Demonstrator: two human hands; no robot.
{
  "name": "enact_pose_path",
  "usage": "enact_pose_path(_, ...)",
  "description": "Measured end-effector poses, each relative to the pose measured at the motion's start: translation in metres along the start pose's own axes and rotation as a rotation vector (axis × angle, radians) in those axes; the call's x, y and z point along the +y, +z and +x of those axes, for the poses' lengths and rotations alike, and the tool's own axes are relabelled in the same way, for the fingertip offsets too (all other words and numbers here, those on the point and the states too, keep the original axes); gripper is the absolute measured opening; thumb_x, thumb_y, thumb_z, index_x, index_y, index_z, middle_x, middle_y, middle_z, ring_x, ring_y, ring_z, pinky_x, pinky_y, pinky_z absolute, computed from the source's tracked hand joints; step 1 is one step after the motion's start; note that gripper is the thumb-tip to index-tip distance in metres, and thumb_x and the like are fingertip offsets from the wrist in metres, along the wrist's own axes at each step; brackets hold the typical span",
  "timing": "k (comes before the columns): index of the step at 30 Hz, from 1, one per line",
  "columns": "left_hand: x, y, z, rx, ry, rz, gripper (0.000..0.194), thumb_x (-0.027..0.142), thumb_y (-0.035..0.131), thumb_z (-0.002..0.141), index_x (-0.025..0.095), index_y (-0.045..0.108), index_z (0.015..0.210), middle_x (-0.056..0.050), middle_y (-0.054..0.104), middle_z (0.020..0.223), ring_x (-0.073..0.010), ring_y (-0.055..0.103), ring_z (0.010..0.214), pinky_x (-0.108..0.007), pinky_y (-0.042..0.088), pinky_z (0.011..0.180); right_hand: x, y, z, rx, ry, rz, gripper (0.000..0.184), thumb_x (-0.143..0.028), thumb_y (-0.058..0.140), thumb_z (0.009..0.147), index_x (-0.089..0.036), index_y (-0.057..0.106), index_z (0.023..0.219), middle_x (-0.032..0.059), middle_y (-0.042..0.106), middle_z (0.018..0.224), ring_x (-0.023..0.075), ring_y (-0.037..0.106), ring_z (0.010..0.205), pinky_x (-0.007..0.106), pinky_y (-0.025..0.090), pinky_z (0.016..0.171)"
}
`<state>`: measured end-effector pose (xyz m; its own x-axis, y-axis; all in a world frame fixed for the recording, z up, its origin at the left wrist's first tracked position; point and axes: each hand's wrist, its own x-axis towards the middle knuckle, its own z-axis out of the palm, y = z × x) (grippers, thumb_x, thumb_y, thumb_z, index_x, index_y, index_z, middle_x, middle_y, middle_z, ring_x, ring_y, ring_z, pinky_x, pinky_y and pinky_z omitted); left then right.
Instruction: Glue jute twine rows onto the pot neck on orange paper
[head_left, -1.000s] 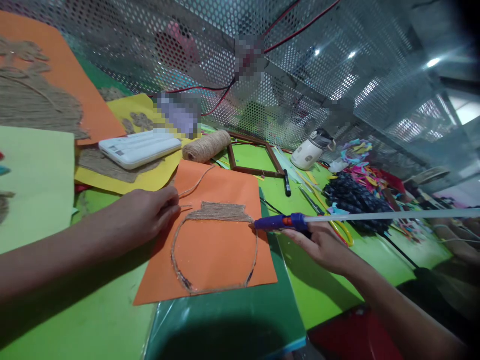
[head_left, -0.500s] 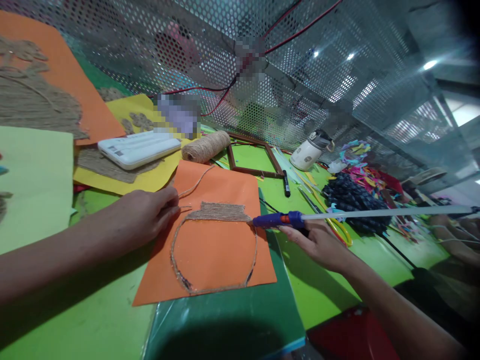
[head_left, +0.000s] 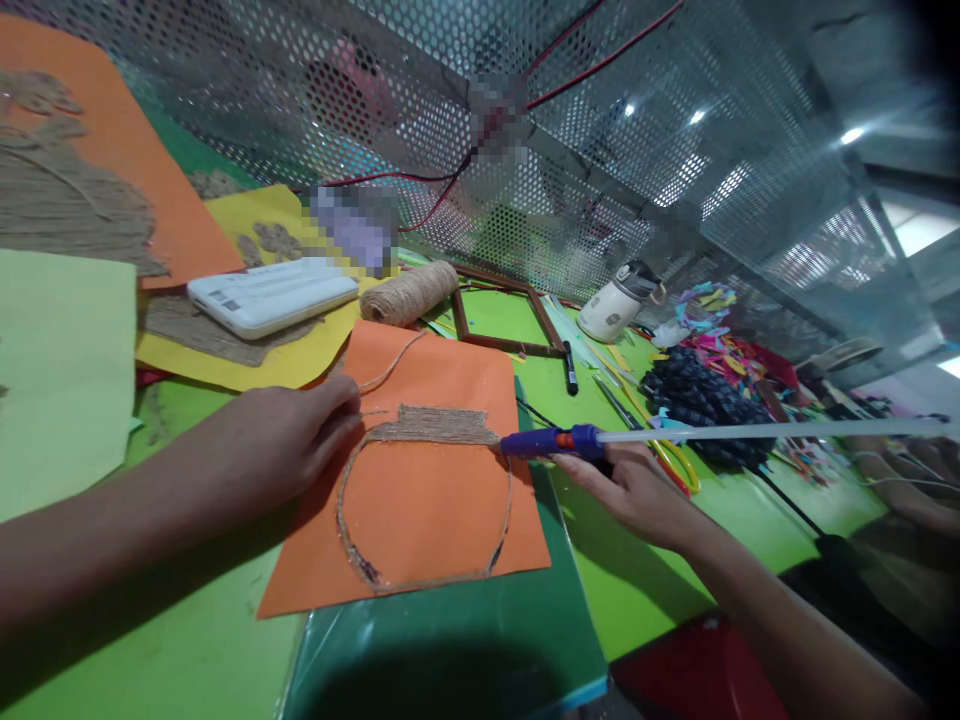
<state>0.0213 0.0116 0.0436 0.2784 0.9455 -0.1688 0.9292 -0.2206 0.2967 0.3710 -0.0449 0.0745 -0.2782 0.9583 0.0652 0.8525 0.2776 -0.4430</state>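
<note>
An orange sheet (head_left: pixel 442 510) lies on a green folder (head_left: pixel 450 640), bearing a vase-like outline of jute twine. Tight rows of twine (head_left: pixel 439 424) fill the outline's neck. My left hand (head_left: pixel 326 425) is closed at the sheet's left edge, pinching the twine, whose loose length runs up toward the roll. In my right hand (head_left: pixel 630 490) is a blue glue gun (head_left: pixel 551 441) with a long clear glue stick (head_left: pixel 750 430) out of its back. Its nozzle touches or nearly touches the right end of the twine rows; exact contact is unclear.
Behind the sheet are a jute twine roll (head_left: pixel 409 293), a brown frame (head_left: pixel 510 348), a black marker (head_left: pixel 571 368) and a white bottle (head_left: pixel 617 302). A white power bank (head_left: pixel 274 297) rests on yellow paper at left. Scissors (head_left: pixel 679 465) lie beyond my right hand. Another person's hand (head_left: pixel 907 480) is far right.
The view has shifted slightly. The glue gun nozzle stays at the right end of the twine rows, and both hands keep nearly the same place.
</note>
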Motion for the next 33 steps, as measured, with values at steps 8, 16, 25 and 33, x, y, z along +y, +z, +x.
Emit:
enact_pose_path(8,0.003,0.001,0.001,0.005,0.039,-0.122,0.039,0.059,0.028,0.09,0.028,0.051,0.087,-0.01,0.071,0.084,-0.0315,0.068,0.077,-0.039,0.039,0.067,-0.003,0.003,-0.005,0.01,-0.023,0.056,0.038,-0.05,0.059,0.105,-0.018,0.077,0.094,0.0026,0.069,0.076,0.018,0.059,0.065,0.028,0.046,0.059)
enact_pose_path(16,0.003,0.001,0.002,-0.039,0.003,-0.058,0.036,0.055,0.023,0.093,0.028,0.046,0.087,-0.01,0.067,0.082,-0.03,0.066,0.073,-0.041,0.039,0.067,-0.005,0.007,-0.002,-0.019,-0.018,0.073,0.038,-0.049,0.058,0.106,-0.019,0.079,0.099,0.0046,0.074,0.083,0.0201,0.065,0.072,0.029,0.05,0.064)
enact_pose_path(25,0.0,0.006,0.003,-0.003,0.025,-0.077,0.034,0.054,0.027,0.093,0.028,0.047,0.084,-0.009,0.065,0.076,-0.0296,0.063,0.069,-0.039,0.034,0.064,0.002,-0.005,-0.008,0.027,0.005,0.001,0.042,-0.05,0.057,0.104,-0.021,0.071,0.077,-0.0008,0.06,0.063,0.0161,0.054,0.055,0.027,0.042,0.054)
enact_pose_path(33,0.002,0.004,0.004,-0.04,0.0,-0.03,0.034,0.052,0.025,0.094,0.028,0.047,0.084,-0.009,0.065,0.077,-0.0306,0.064,0.07,-0.04,0.036,0.064,0.001,-0.003,-0.007,-0.003,0.001,-0.004,0.04,-0.051,0.058,0.105,-0.021,0.068,0.08,0.0003,0.063,0.067,0.0171,0.056,0.059,0.028,0.043,0.056)
